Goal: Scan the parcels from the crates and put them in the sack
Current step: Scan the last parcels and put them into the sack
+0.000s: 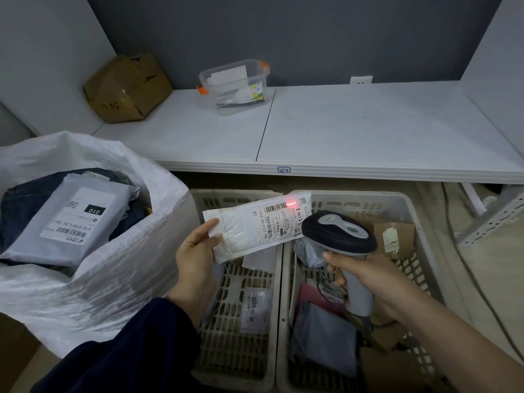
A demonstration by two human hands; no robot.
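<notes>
My left hand [195, 251] holds a white padded parcel [241, 231] by its left end, above the two crates. A red scan light falls on the barcode of its label. My right hand [365, 273] grips a grey and black barcode scanner [340, 231], which points at that label from the right. The left crate [235, 347] holds a small white parcel [255, 307]. In the right crate [419, 268] lie grey, pink and brown parcels. On the left stands the open white woven sack [93, 279], with a grey parcel [68, 222] on top of dark ones inside.
A white shelf [354, 129] runs across above the crates. On it stand a dented cardboard box [127, 89] at the back left and a clear plastic container [235, 86] with orange clips. A cable and a metal bracket lie on the floor at the right.
</notes>
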